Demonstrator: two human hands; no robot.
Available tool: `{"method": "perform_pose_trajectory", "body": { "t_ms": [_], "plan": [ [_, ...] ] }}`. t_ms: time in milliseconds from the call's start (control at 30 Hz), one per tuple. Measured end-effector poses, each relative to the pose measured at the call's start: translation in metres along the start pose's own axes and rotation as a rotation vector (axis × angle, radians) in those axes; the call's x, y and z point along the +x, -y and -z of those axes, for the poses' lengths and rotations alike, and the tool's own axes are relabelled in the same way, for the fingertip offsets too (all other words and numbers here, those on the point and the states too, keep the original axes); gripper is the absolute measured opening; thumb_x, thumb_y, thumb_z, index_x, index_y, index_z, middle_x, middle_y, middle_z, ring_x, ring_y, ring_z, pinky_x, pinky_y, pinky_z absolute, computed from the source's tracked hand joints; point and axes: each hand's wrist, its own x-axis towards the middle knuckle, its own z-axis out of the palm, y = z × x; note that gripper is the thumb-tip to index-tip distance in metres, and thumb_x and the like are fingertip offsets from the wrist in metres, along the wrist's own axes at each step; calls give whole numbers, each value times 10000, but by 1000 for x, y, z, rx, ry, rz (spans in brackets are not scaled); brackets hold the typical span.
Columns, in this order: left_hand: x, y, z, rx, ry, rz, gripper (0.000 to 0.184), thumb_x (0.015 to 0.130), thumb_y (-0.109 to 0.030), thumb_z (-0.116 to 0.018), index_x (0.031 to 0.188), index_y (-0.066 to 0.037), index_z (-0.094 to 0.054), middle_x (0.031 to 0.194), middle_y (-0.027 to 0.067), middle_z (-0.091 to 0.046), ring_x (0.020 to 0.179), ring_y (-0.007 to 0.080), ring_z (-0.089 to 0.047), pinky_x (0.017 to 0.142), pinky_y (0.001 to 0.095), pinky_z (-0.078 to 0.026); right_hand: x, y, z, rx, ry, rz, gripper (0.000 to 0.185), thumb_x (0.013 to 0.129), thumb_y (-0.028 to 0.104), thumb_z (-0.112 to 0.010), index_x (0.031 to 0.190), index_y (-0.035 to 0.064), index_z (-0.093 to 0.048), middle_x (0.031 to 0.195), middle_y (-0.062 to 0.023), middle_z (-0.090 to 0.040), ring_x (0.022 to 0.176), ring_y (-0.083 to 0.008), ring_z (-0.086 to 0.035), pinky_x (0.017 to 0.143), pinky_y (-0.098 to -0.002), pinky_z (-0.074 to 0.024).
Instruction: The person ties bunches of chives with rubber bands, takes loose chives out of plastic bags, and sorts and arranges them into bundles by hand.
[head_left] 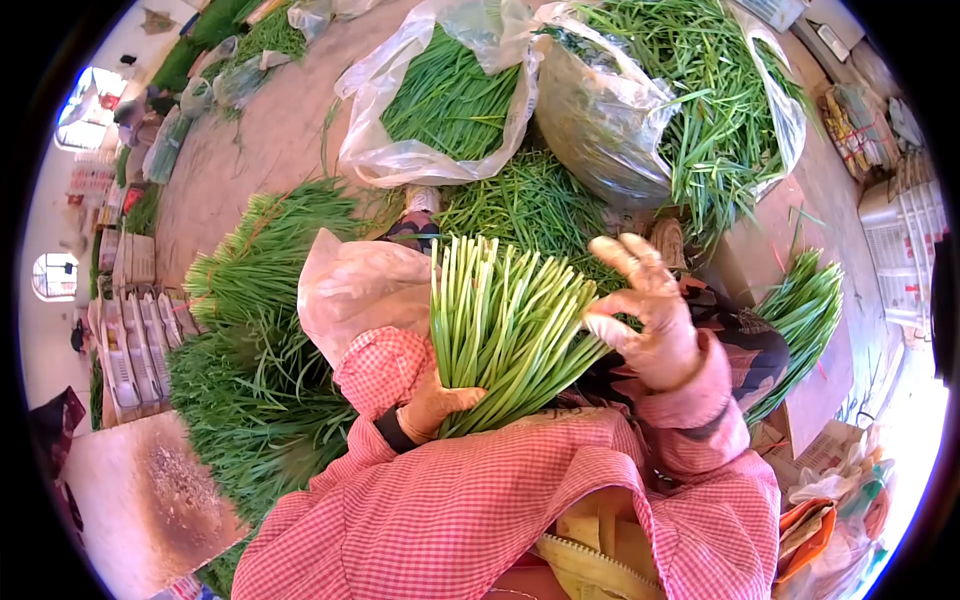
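A thick bunch of garlic chives (500,330) lies across my lap, its pale cut ends fanned upward and away from me. My left hand (437,408) is wrapped round its lower left side, the thumb across the stalks. Beside the right edge of the bunch, my right hand (648,318) is raised with fingers spread and curved. The thumb is close to the outer stalks; whether it touches them I cannot tell. Loose chive leaves (520,205) lie on the floor just beyond my knees.
Ahead stand two plastic bags of greens, one on the left (450,100) and a fuller one (715,110). Tied chives (275,240) and a leafy heap (250,400) lie left; another bundle (805,320) rests right. Crates (135,345) and a stained board (165,490) are at far left.
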Motion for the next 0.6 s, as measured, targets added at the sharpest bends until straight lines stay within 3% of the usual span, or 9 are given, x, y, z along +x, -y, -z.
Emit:
{"method": "perform_pose_trajectory", "body": {
  "t_ms": [67,133,267,300,367,433,467,533,600],
  "plan": [
    [-1,-4,-2,-9,3,19,523,727,-169,-673,1182,-13,-466,1127,77,-541,1021,166,-510,872,304,-418,3,-19,-4,-164,-156,146,427,702,79,-707,1095,35,-549,1135,-131,-534,998,-173,-524,858,-303,-417],
    [-5,-1,5,-62,-2,68,552,723,-175,-675,1199,-13,-448,1138,82,-535,1021,172,-513,873,305,-420,14,-26,23,395,-346,-495,261,769,61,-621,1025,31,-580,1145,-173,-529,1092,-225,-461,861,-374,-405],
    [-5,-15,-7,-258,23,99,632,715,-204,-666,1251,-16,-387,1165,101,-518,1037,192,-514,889,320,-419,-46,-72,36,-256,-141,-347,716,728,282,-696,1280,-21,-357,1320,-211,-363,1232,-278,-339,1005,-364,-291],
    [-2,-9,0,-237,53,113,689,708,-235,-656,1284,-24,-343,1199,118,-492,1070,211,-501,910,340,-412,-58,-54,29,131,44,-371,977,668,370,-718,1359,-20,-149,1382,-221,-249,1302,-280,-215,1059,-342,-186],
    [2,-12,-6,-282,87,148,699,705,-241,-653,1290,-27,-335,1213,122,-480,1083,216,-493,922,344,-404,-69,-32,-1,505,383,-500,1118,647,361,-759,1376,28,21,1431,-201,-105,1318,-261,-156,1058,-349,-181],
    [3,-19,-11,-341,134,246,761,691,-241,-660,1323,-43,-284,1268,125,-430,1142,230,-448,971,357,-362,-60,-24,-38,756,559,-536,1077,662,314,-761,1392,95,-1,1434,-180,-105,1272,-275,-254,975,-370,-336],
    [2,-20,-11,-333,137,245,761,691,-241,-660,1323,-43,-284,1268,125,-430,1142,230,-448,971,357,-362,-62,-44,-63,441,449,-77,884,715,262,-721,1384,112,-163,1406,-183,-204,1248,-241,-296,922,-354,-388],
    [-4,-19,-4,-373,276,196,855,663,-264,-711,1347,-61,-241,1305,108,-391,1188,224,-398,999,352,-318,-30,-12,-43,809,791,-684,611,787,205,-641,1311,90,-349,1303,-177,-401,1097,-229,-472,824,-332,-441],
    [-1,-3,17,-219,377,121,928,639,-254,-765,1361,-74,-211,1333,85,-355,1214,204,-357,1010,338,-291,-26,-33,-50,531,704,-152,370,800,120,-583,1151,69,-479,919,-91,-554,767,-184,-550,612,-283,-454]
  ]
}}
